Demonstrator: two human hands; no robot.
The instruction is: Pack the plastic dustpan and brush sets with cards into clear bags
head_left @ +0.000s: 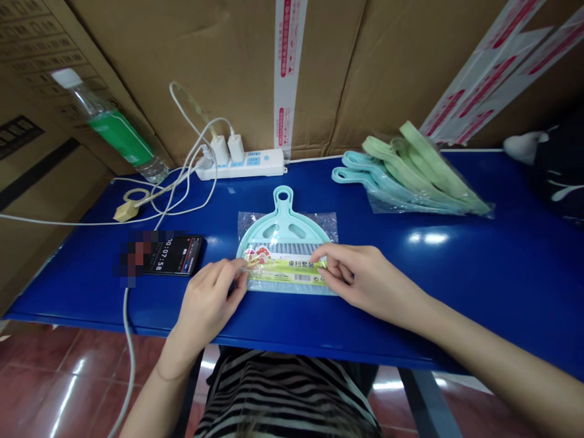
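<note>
Far left on the blue desk (pixel 283 319): bottle (pixel 121 137), then phone (pixel 176 255) with a timer readout; power strip (pixel 264 163) behind.

Left hand (pixel 210 298): fingers curled, thumb and index at the left edge of the clear bag (pixel 244 220), by the label's end. We can't tell if they're pinching film or just resting on it.

Centre: light-blue dustpan set (pixel 283 219), flat on the desk in front of us, handle pointing away, bristles showing above the printed label (pixel 278 264). Handle sticks out past the film. Can't tell whether the label sits inside or outside the bag.

Right hand (pixel 369 280): loosely bent, thumb and index tips spread at the label's right end. Contact looks light; grasp not confirmed.

Our read on the step: steadying and adjusting the wrapped set from both sides. Next move calls for control of both film edges, even pull, no creasing of the label.

Right rear: bagged green and blue dustpans (pixel 410 173), piled well apart from our hands.
</note>
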